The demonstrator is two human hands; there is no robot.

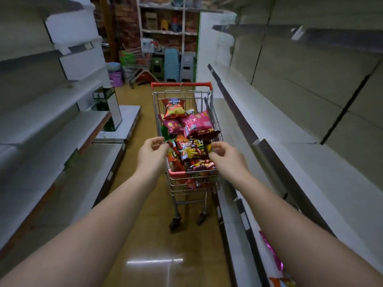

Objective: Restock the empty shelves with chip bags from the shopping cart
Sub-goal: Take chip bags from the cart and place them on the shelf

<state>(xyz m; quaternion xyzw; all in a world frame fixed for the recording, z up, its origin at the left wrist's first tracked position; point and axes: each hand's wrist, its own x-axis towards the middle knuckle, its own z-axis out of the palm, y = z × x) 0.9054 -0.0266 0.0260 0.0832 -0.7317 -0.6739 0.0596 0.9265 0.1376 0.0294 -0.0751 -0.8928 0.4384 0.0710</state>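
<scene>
A small wire shopping cart (192,184) with a red handle stands in the aisle ahead of me, piled with several chip bags in red, pink and dark wrappers. A dark red chip bag (191,151) with a fries picture lies on top at the near end. My left hand (152,154) pinches its left corner with curled fingers. My right hand (224,156) curls round its right edge. Bare grey shelves on the right (306,162) run beside the cart, and more bare shelves on the left (51,131) line the other side.
A pink bag (272,253) and an orange pack (279,282) lie on the low right shelf near my right forearm. At the aisle's far end stand a second cart (135,59), stacked plastic stools (172,65) and a purple bucket (116,78). The brown floor (145,235) lies between the shelf rows.
</scene>
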